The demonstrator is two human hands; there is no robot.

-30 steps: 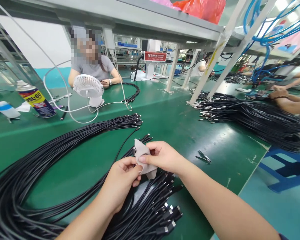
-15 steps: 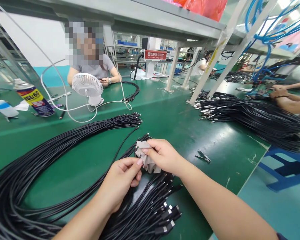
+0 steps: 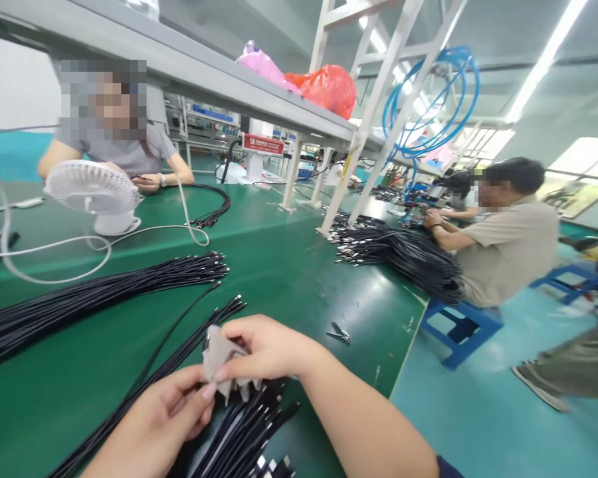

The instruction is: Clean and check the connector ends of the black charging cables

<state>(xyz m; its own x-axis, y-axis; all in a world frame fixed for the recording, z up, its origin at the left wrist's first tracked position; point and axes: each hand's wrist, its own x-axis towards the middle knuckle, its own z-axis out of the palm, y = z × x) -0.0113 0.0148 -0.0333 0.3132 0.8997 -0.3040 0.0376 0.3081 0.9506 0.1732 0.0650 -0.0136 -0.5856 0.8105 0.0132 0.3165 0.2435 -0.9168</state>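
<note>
The 2 hands are close together at the cloth. The right hand (image 3: 264, 348) has the cloth (image 3: 218, 362) gripped between thumb and fingers, folded over, probably so that it wraps what is inside. The left hand (image 3: 172, 401) pinches at the cloth's lower-left edge, seemingly on 1 cable (image 3: 206, 340), perhaps to steady it; a dark end shows at the cloth's upper-left edge, but fingers and cloth hide the rest.

So the cloth lies between the 2 hands, mostly under the right thumb, with the cable against its left side. Just below the right hand, the near bundle (image 3: 252, 425) lies with its plugs fanned out. Beyond the left hand, the far bundle (image 3: 154, 282) lies with its ends gathered, likely for easy reach. Clippers (image 3: 339, 333) rest on the table (image 3: 279, 279), near the right forearm.
</note>
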